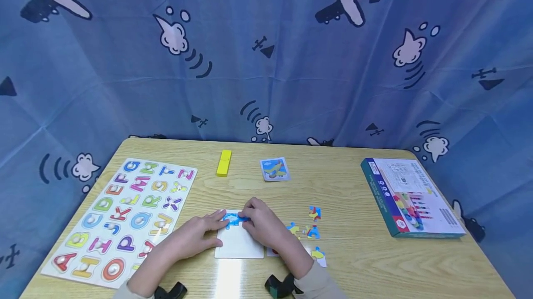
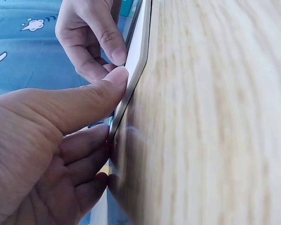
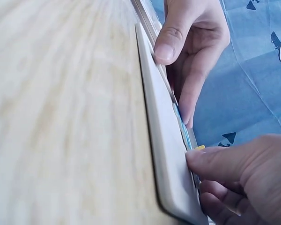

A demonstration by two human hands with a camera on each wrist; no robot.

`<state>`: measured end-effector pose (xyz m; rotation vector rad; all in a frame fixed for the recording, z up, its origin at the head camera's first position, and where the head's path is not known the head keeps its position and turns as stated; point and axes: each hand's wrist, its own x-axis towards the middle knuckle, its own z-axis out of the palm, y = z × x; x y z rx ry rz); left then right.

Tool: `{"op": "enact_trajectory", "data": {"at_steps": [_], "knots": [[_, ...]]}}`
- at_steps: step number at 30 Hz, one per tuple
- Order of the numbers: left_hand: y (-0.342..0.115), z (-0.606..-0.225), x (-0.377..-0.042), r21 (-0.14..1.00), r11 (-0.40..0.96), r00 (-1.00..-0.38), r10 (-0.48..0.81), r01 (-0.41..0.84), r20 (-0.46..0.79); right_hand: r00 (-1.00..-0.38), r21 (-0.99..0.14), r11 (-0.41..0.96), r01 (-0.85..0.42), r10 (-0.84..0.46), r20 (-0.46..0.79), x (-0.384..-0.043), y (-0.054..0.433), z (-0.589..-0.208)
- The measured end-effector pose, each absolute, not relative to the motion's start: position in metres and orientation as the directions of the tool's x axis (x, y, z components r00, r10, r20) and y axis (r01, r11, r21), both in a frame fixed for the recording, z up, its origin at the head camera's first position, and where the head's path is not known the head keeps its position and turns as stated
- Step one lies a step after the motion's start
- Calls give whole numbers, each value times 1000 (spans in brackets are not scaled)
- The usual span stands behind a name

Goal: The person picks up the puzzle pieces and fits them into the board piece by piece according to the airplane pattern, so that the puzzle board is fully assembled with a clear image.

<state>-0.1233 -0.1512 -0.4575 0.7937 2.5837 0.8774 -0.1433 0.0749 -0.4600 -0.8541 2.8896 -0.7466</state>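
Observation:
A small white puzzle board lies flat on the table between both hands. Joined blue jigsaw pieces fill part of its far end. My left hand rests at the board's left side, thumb by the edge and fingertips over the blue pieces. With bent fingers, my right hand pinches a blue jigsaw piece at the board's far right corner; its fingers hide much of that piece. In the right wrist view, the right thumb sits against the blue strip on the board.
Several loose jigsaw pieces lie right of the board, partly behind the right forearm. An alphabet board covers the left side. Farther back are a yellow block and an airplane picture card. A flat box occupies the right.

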Motion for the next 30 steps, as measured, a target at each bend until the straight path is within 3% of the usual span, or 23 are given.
{"op": "enact_trajectory", "data": {"at_steps": [23,30], "knots": [[-129,-455,-123,558,686,-781,616,467,-103,-846,-488,718,-496,-526,86,-143,75,-461],[-126,-454,-123,575,677,-779,618,460,-104,-843,-608,657,-447,-537,40,-147,86,-455]]}}
